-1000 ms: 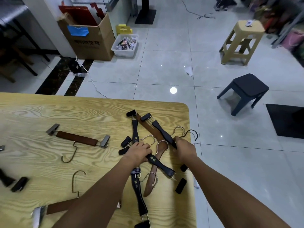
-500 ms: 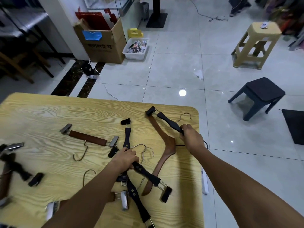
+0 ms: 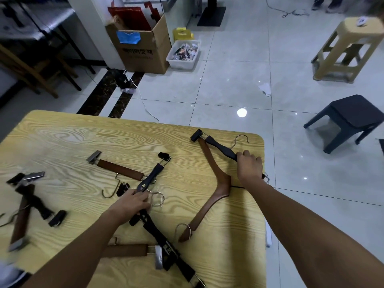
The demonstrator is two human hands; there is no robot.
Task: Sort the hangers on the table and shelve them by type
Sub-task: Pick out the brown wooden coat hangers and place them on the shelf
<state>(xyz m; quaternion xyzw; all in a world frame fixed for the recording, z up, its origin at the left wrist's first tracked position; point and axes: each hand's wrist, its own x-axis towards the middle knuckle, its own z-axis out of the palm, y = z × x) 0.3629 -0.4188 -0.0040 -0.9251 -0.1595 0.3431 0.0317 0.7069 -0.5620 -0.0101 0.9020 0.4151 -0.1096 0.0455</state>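
Observation:
Several hangers lie on the yellow wooden table. My left hand grips the middle of a black clip hanger that points up toward the far edge; another black clip hanger runs below it. My right hand is closed on a second black clip hanger near the table's right edge. A brown curved coat hanger lies between my hands. Brown clip hangers rest at mid-left and near the front.
More brown and black clip hangers lie blurred at the table's left edge. On the tiled floor beyond stand a cardboard box, a white bin, a beige stool and a dark stool.
My right hand has pulled its black clip hanger out of the pile toward the right corner. My left hand has drawn its black hanger to the left. The pile has spread apart.

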